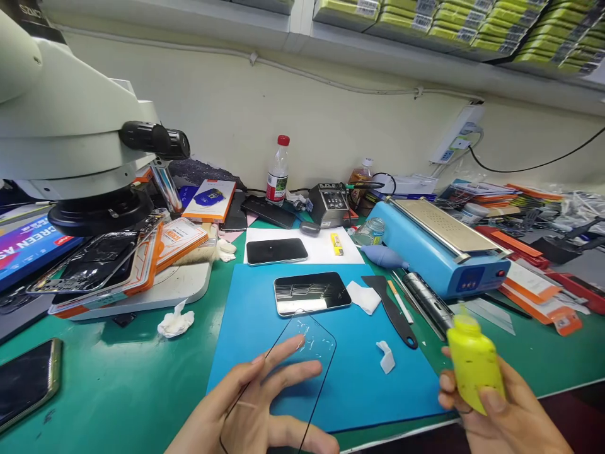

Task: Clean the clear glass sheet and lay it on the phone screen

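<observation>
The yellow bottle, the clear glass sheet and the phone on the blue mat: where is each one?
yellow bottle [474, 362], head view, middle of its body, held in the right hand.
glass sheet [309, 343], head view, upper part beyond the left fingers.
phone [312, 293], head view, screen centre.

We see the bench evenly and brightly lit from overhead, with only soft shadows. Striped glare sits on the phone [312, 293] lying on the blue mat [359, 378]. Wide-angle distortion bends the microscope [70, 132] and shelf edges; focus stays fairly sharp throughout.
</observation>
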Available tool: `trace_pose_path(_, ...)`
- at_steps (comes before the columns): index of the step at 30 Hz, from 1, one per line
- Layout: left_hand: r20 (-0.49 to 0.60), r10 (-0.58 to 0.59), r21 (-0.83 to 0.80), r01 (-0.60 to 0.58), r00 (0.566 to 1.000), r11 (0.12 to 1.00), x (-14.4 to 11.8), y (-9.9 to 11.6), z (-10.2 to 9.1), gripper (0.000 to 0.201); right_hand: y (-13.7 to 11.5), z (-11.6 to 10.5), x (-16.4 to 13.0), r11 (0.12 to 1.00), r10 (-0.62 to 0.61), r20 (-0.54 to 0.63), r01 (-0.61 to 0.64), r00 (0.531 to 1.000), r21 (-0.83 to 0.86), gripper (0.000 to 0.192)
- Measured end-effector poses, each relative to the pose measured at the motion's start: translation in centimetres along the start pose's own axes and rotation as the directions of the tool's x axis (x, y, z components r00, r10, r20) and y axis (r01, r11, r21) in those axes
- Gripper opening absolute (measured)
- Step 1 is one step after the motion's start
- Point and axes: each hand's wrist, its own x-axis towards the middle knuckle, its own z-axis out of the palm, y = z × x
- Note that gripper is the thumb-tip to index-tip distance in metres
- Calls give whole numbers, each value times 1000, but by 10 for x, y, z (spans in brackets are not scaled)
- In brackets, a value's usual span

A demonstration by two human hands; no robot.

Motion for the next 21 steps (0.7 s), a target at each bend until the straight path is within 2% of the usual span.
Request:
trace_pose_path(3,-40,-29,-50,27,999,998,-5,9,5,61,-3,-7,8,997,14,-94,-6,995,83,45)
trace_pose_path(6,-118,-62,-69,54,991,996,-11,18,3,63,-8,-12,19,992,-79,-167,94,983,87,46)
trace_pose_path(10,-259,-168,-66,156,951,986,-14,22,-18,79,-11,-19,36,964,-259,-278,267,925,-12,63)
trace_pose_path(13,-326,-207,-46,203,922,978,-14,20,-34,79,-5,-28,46,953,-299,-331,261,895,-155,72)
trace_pose_path(16,-416,-184,77,236,891,969,-14,25,-40,77,2,-36,53,908,-363,-308,259,879,-330,78)
trace_pose_path(19,-358,-181,216,270,916,938,-12,37,-36,73,8,-45,60,877,-369,-245,249,896,-410,77)
trace_pose_path(21,-352,-137,277,243,926,930,-10,44,-28,69,13,-50,66,855,-359,-195,237,913,-462,70)
